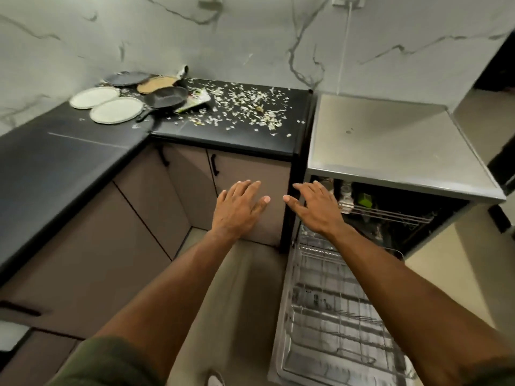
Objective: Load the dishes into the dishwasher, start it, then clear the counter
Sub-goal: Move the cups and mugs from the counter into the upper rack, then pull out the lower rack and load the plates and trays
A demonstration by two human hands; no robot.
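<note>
Bare forearms reach forward from six o'clock; left hand and right hand hover side by side at centre, each grip wide, fingers spread, holding nothing. At five o'clock the open dishwasher has its lower rack pulled out; plates and a frying pan wait on the black worktop at ten o'clock. Best to lift one plate at a time by its rim; stand it upright between the tines.

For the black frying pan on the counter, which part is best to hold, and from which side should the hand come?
Probably its handle, approached from the front. The frying pan has its body crowded in, but the handle sticks out toward the front edge of the counter, beside the near pale plate.
</note>
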